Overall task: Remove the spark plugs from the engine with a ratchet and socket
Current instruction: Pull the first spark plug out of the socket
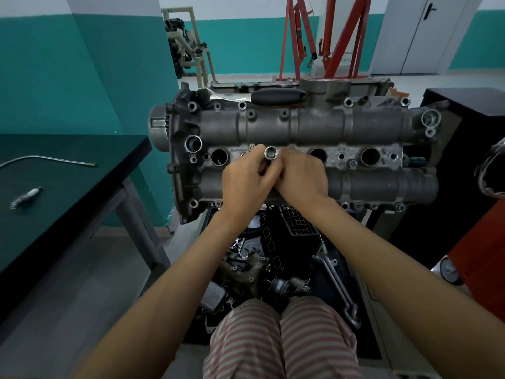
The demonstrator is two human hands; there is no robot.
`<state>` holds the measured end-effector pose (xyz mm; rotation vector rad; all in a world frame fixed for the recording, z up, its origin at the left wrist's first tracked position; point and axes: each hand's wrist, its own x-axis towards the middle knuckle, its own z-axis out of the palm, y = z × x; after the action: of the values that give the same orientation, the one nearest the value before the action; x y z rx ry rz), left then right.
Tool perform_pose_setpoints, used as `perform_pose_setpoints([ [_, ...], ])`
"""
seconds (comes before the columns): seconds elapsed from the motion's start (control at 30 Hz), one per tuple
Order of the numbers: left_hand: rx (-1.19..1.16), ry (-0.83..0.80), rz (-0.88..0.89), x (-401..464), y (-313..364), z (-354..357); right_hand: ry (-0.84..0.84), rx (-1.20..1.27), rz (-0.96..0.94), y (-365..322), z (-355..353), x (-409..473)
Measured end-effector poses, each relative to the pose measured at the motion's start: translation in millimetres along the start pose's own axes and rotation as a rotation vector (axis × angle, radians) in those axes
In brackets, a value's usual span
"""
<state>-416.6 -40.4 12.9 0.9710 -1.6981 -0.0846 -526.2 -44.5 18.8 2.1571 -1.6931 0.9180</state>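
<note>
Engine (300, 127) on stand, dark table (68, 170) left, teal-painted walls (54, 72).

I see the engine (300, 149) straight ahead, lying crosswise. The ratchet (262, 96) lies on its far edge, left of centre. Along the middle runs a row of plug wells (219, 156), one to the left of my hands and two to the right. My left hand (246, 184) and right hand (302, 179) meet over the row, touching, with the socket (271, 153) between their fingertips, its opening facing up. A table (82, 170) stands to the left; on it lie a rod (46, 160), farther back, and a spark plug (26, 197), nearer me. Below the engine, before my knees, parts (246, 263) and a wrench (338, 288) lie in a heap. Behind the engine stands a hoist (328, 36).
</note>
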Motion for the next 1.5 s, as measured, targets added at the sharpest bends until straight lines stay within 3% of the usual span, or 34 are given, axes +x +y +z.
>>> perform_pose_setpoints([
  [1.5,0.030,0.008,-0.010,-1,2,0,-0.021,-0.065,0.006,1,4,1],
])
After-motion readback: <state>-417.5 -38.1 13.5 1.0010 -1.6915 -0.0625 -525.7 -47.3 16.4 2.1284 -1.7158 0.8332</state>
